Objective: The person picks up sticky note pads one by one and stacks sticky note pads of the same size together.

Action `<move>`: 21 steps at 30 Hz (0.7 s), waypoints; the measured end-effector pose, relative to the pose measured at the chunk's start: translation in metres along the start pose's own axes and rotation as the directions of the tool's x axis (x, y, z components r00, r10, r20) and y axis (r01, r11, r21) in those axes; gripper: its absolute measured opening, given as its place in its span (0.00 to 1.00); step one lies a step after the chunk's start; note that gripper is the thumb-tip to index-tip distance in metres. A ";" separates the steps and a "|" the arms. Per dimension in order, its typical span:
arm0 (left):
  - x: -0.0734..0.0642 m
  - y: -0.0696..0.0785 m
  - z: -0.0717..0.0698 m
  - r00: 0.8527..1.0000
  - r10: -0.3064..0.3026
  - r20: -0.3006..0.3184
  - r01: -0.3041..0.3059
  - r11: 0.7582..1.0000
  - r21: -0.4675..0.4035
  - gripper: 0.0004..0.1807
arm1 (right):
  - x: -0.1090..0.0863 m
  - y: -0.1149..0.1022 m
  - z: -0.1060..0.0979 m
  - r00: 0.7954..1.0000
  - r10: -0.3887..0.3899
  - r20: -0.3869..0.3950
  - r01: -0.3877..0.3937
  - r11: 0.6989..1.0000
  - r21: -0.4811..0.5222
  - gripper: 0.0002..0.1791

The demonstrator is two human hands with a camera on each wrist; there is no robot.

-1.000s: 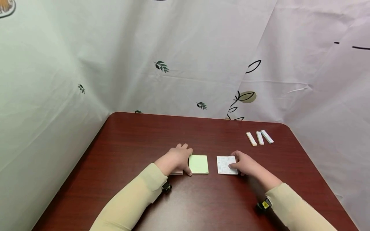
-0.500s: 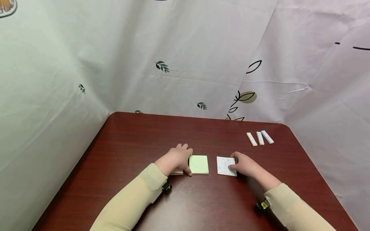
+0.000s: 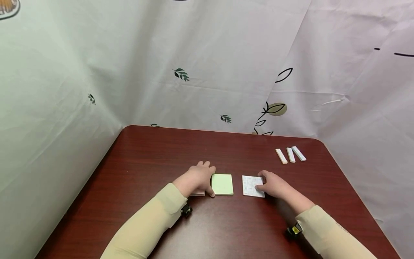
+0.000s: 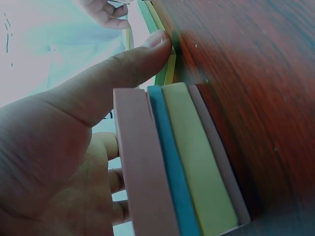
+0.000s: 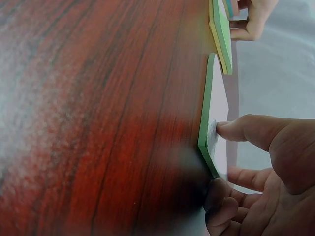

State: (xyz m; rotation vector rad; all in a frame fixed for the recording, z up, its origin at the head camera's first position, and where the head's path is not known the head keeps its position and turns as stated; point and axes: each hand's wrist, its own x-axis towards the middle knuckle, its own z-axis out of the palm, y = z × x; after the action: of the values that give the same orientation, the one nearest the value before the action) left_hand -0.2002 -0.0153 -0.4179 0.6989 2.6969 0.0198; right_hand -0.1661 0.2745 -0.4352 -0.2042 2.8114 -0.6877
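My right hand [image 3: 274, 183] pinches a square note pad [image 3: 249, 186] with a grid printed on its white top. Its thumb rests on the top and its fingers are at the right side; green edges of this pad show in the right wrist view. To its left lies a light green sticky note pad [image 3: 223, 184], with a yellow layer under it in the wrist views. My left hand [image 3: 197, 178] holds that pad by its left corners between thumb and forefinger. Under the left palm, mostly hidden in the head view, sits a thicker stack of pink, blue and yellow sticky notes [image 4: 182, 162].
Three narrow white strips [image 3: 290, 155] lie at the back right of the dark red-brown wooden table [image 3: 155, 151]. White cloth [image 3: 207, 54] with leaf prints hangs behind the table and along its sides. A small dark device is strapped to each wrist.
Over the last second the white-topped pad has turned slightly in my right hand, and that hand has shifted a little. My left hand and the light green pad have stayed put.
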 end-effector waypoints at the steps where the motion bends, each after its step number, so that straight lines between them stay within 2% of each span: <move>1: 0.000 0.000 0.000 1.000 0.001 -0.002 -0.001 1.000 0.001 0.48 | 0.000 0.000 0.000 1.000 -0.004 0.000 0.004 1.000 -0.006 0.25; 8: 0.001 -0.002 0.002 1.000 0.007 -0.015 -0.007 1.000 0.003 0.46 | 0.000 0.000 -0.003 1.000 0.003 0.015 -0.002 0.998 -0.058 0.28; 14: 0.001 -0.002 0.001 1.000 0.002 -0.008 -0.002 1.000 0.002 0.47 | 0.003 -0.004 -0.009 1.000 -0.012 0.007 0.013 0.989 -0.148 0.26; 18: 0.000 -0.001 0.000 1.000 0.000 -0.004 0.000 1.000 0.000 0.48 | 0.005 -0.007 -0.013 0.991 -0.132 -0.004 0.127 0.962 -0.242 0.25; 21: -0.001 -0.001 -0.001 1.000 -0.001 -0.006 0.001 1.000 0.000 0.47 | 0.007 -0.009 -0.015 0.963 -0.269 0.030 0.265 0.913 -0.310 0.24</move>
State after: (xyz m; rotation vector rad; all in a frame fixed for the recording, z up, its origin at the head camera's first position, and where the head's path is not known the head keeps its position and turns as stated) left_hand -0.2000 -0.0161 -0.4168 0.6992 2.7027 0.0212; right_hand -0.1757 0.2716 -0.4197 -0.6541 2.9204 -0.2882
